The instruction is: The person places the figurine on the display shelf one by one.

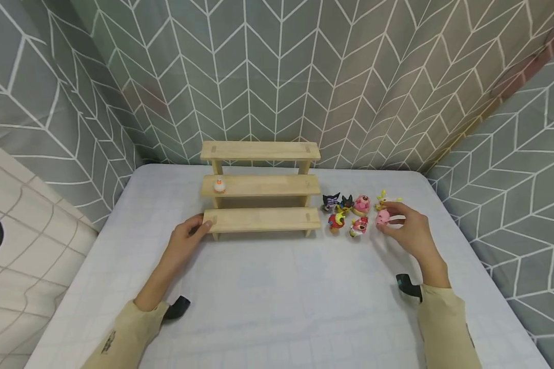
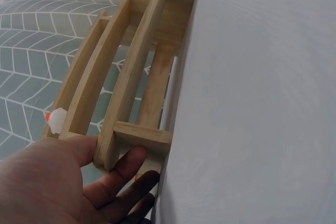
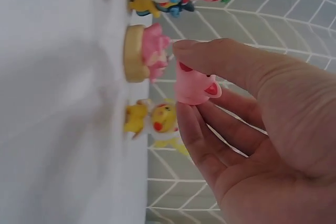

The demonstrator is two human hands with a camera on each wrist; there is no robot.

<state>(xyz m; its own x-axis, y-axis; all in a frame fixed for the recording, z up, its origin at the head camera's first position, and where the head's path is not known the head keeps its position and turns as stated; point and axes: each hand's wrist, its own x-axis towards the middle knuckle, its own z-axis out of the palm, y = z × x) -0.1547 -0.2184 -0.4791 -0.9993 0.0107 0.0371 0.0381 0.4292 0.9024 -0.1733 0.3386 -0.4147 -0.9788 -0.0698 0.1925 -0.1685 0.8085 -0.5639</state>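
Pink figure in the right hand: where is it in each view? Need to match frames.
Head: pink figure right of center, in the right hand, just below the yellow figure.
Left wrist: not in it.
Right wrist: close to center, between thumb and fingers.
Shared landmark: gray hanging with white lines, behind the scene in all three views.

From the head, the counter (image 1: pixel 277 307) is overlooked from above, forward and down; now, from the left wrist, the wooden shelf (image 2: pixel 139 61) is caught close, sideways, along its length; from the right wrist, the held pink figurine (image 3: pixel 190 86) is framed close, sideways too. Both are shared with the head view.
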